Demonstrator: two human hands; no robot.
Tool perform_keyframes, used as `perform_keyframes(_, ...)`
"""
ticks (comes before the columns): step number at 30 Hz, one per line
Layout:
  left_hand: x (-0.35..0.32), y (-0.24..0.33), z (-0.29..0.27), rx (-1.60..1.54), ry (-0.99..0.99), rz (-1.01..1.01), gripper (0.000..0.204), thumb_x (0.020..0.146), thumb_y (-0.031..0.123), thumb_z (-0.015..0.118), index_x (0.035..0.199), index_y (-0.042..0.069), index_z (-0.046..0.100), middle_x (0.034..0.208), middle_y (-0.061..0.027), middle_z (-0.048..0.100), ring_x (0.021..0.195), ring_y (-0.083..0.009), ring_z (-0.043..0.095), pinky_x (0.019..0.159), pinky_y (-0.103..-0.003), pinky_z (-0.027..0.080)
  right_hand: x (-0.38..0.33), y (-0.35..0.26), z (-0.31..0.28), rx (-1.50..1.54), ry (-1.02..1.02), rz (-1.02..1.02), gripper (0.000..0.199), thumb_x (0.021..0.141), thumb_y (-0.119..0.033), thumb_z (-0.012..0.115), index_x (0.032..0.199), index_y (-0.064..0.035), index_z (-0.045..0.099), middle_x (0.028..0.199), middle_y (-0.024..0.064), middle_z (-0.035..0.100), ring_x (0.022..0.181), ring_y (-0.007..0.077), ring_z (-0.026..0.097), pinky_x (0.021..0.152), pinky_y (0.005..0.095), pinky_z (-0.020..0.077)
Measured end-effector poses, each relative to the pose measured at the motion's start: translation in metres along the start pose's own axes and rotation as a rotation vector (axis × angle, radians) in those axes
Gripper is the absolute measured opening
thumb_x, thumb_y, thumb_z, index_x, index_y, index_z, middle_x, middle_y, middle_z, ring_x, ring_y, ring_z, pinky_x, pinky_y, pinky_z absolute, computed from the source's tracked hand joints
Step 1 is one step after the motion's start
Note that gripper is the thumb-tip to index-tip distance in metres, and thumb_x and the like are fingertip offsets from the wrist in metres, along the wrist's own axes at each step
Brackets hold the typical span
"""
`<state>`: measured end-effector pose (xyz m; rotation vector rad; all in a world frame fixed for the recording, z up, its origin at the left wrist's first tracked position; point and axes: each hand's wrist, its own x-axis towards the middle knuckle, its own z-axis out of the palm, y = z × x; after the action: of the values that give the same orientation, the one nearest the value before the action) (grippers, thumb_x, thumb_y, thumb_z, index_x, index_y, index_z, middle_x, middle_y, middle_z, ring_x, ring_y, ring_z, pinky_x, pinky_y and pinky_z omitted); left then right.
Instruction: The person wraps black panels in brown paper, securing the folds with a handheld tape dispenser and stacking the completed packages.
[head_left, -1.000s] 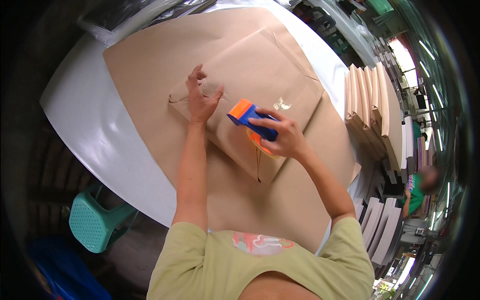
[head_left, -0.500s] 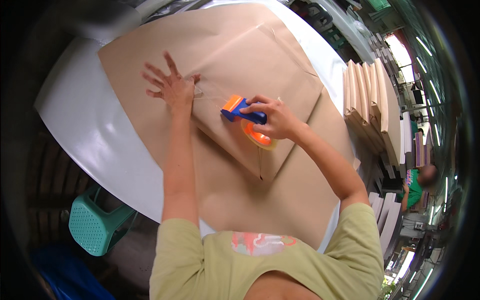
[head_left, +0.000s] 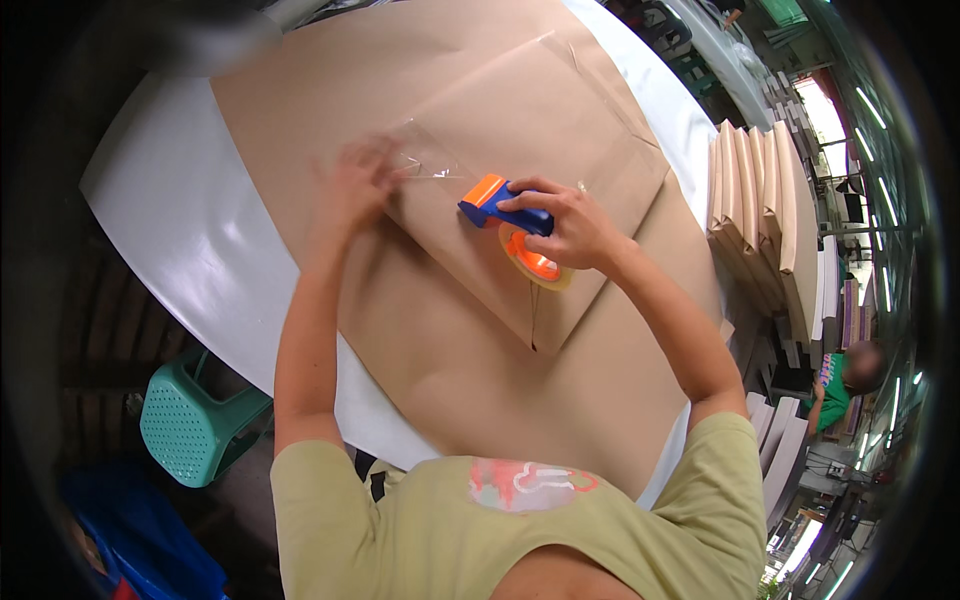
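Note:
My right hand point(head_left: 575, 228) is wrapped round a blue and orange tape dispenser point(head_left: 520, 215) that carries a roll of clear tape point(head_left: 540, 270). A strip of clear tape point(head_left: 440, 172) runs from the dispenser's head leftward to my left hand. Motion smears my left hand point(head_left: 365, 175), so its fingers cannot be read; it is at the left edge of a folded brown paper flap. Beneath both hands lies a flat package point(head_left: 540, 120) partly wrapped in brown paper, its folded point toward me. The larger brown paper sheet point(head_left: 470, 400) spreads out under it.
The paper lies on a white-covered table point(head_left: 170, 190). Several wrapped brown packages point(head_left: 765, 210) stand stacked off its right side. A green plastic stool point(head_left: 185, 425) is at the lower left, near a blue sheet point(head_left: 140, 530). A person in green point(head_left: 835, 385) is far right.
My left hand has gone from spread fingers on the paper to a blurred motion at the flap's edge. The dispenser and my right hand have shifted slightly right in view.

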<state>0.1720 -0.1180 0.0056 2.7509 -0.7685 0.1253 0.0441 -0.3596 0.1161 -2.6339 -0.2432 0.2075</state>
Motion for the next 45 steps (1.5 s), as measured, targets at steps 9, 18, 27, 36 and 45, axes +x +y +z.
perform_keyframes(9,-0.008,0.073,0.021,-0.199,0.221,0.206,0.046,0.096,0.039,0.034,0.136,0.020,0.041,0.143,-0.0015,0.036,0.133,-0.0221,0.031,0.108,-0.044,0.021,-0.007,0.001,-0.003,-0.074,-0.071,0.032,0.039,0.069,-0.028,0.058,0.106,-0.0202,0.066,0.120,0.0023,0.056,0.095,0.0259,0.060,0.078,0.0349,0.0498)
perform_keyframes(18,0.001,0.068,0.049,-0.053,0.125,0.001,0.044,0.095,0.042,0.032,0.138,0.032,0.037,0.144,0.0096,0.034,0.134,-0.0200,0.028,0.110,-0.040,0.019,-0.058,0.017,-0.020,-0.035,-0.201,-0.013,0.036,0.067,-0.026,0.062,0.099,-0.0105,0.069,0.113,0.0080,0.060,0.098,0.0271,0.058,0.085,0.0355,0.0473)
perform_keyframes(27,0.007,0.080,0.042,0.114,0.134,-0.020,0.048,0.093,0.043,0.033,0.140,0.032,0.032,0.147,0.0082,0.028,0.136,-0.0237,0.025,0.110,-0.045,0.016,-0.100,0.034,-0.046,-0.030,-0.603,0.470,0.036,0.060,-0.027,0.068,0.090,-0.0077,0.071,0.101,0.0124,0.065,0.082,0.0253,0.063,0.076,0.0349,0.0505)
perform_keyframes(36,-0.003,0.111,0.044,0.007,0.141,-0.006,0.051,0.092,0.040,0.033,0.142,0.026,0.031,0.148,0.0029,0.028,0.136,-0.0252,0.023,0.110,-0.049,0.013,-0.374,0.205,-0.030,0.479,-0.887,1.022,0.029,0.067,-0.022,0.060,0.086,-0.0024,0.070,0.075,0.0083,0.065,0.069,0.0166,0.059,0.061,0.0340,0.0489)
perform_keyframes(45,0.026,0.041,0.009,0.072,-0.142,-0.114,0.082,0.079,0.071,0.039,0.143,0.021,0.027,0.149,-0.0007,0.024,0.136,-0.0256,0.023,0.106,-0.061,0.014,-0.427,0.073,0.111,1.242,1.090,1.006,0.054,0.070,-0.014,0.060,0.123,-0.0046,0.051,0.099,0.0083,0.063,0.067,0.0157,0.061,0.058,0.0273,0.0529)
